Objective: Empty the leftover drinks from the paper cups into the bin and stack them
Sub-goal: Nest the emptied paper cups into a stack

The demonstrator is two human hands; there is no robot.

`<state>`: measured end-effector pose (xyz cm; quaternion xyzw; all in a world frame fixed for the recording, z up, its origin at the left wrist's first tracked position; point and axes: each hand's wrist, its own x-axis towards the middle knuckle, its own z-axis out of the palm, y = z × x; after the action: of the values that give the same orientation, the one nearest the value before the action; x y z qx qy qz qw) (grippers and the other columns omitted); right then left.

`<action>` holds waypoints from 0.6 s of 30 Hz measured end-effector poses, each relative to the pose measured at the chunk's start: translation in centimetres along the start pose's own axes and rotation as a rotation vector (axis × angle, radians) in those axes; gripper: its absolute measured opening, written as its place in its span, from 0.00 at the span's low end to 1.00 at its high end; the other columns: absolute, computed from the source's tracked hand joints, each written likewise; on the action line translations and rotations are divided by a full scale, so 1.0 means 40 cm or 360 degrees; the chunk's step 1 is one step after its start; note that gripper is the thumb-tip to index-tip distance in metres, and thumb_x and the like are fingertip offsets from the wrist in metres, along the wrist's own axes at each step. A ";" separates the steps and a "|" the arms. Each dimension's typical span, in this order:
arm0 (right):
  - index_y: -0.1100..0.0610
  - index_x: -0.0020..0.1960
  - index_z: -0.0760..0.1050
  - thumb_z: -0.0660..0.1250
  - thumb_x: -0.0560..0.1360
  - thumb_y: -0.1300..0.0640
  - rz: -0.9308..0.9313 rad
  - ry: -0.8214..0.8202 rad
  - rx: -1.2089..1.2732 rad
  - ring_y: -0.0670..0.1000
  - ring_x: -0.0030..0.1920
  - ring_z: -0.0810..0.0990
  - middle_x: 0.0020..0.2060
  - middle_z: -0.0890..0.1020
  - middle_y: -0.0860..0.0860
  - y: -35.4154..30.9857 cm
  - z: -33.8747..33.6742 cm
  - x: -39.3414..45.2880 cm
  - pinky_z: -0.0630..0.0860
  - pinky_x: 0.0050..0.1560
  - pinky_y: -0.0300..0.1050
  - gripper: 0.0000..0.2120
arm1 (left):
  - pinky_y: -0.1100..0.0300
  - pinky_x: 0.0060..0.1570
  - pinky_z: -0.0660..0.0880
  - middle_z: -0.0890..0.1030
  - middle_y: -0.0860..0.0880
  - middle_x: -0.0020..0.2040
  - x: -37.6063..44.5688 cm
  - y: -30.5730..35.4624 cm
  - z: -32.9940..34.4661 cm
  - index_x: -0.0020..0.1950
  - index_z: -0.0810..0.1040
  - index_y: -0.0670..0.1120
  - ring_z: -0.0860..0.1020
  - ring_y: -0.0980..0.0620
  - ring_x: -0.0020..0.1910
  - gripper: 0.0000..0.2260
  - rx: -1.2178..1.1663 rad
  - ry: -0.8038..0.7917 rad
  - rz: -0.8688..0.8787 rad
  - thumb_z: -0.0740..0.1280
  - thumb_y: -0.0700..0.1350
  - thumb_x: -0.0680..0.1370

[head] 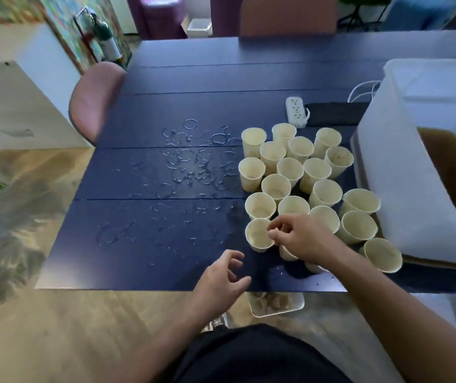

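Cups [298, 172] upright, clustered — bin [403, 172] holds brown liquid.

- A dark blue table [182, 78] is filling the middle of the view, its boards running crosswise.
- Wet rings and droplets [193, 161] are lying across the table's middle and near-left area.
- A white power strip [296, 111] is resting on the table, its near end just beside a flat black item [337, 113]; what that item is cannot be told.
- A pink chair [91, 100] is standing at the table's left edge; another pink chair [287, 15] is standing at the far edge.
- A green bottle [107, 42] is standing beyond the far-left corner, against a colourful painting [63, 26].
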<state>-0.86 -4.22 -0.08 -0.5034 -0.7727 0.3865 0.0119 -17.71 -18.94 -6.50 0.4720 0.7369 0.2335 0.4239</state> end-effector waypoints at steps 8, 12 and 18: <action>0.47 0.51 0.82 0.68 0.77 0.52 0.0197 0.0300 -0.0002 0.50 0.45 0.81 0.42 0.84 0.45 -0.019 0.016 0.031 0.78 0.49 0.51 0.05 | 0.57 0.66 0.70 0.73 0.58 0.69 0.117 -0.019 0.037 0.77 0.63 0.55 0.71 0.55 0.66 0.40 0.0018 0.0123 0.0114 0.78 0.54 0.70; 0.47 0.56 0.82 0.65 0.78 0.55 0.0066 0.0354 -0.0240 0.53 0.51 0.81 0.51 0.84 0.47 -0.005 0.004 0.048 0.78 0.47 0.50 0.10 | 0.56 0.64 0.66 0.71 0.62 0.66 0.154 -0.009 0.057 0.77 0.62 0.56 0.69 0.54 0.64 0.41 0.0115 0.0187 0.0135 0.78 0.57 0.69; 0.43 0.58 0.82 0.61 0.78 0.59 -0.0125 0.0228 -0.0528 0.53 0.55 0.79 0.55 0.82 0.47 0.017 -0.017 0.091 0.76 0.46 0.48 0.17 | 0.56 0.61 0.59 0.69 0.67 0.63 0.175 -0.004 0.109 0.74 0.66 0.58 0.64 0.60 0.61 0.39 0.0040 0.0384 0.0069 0.79 0.58 0.66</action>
<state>-1.86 -0.83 -1.37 -0.4940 -0.8421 0.2163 -0.0013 -15.46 -12.99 -11.77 0.4616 0.7751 0.2884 0.3210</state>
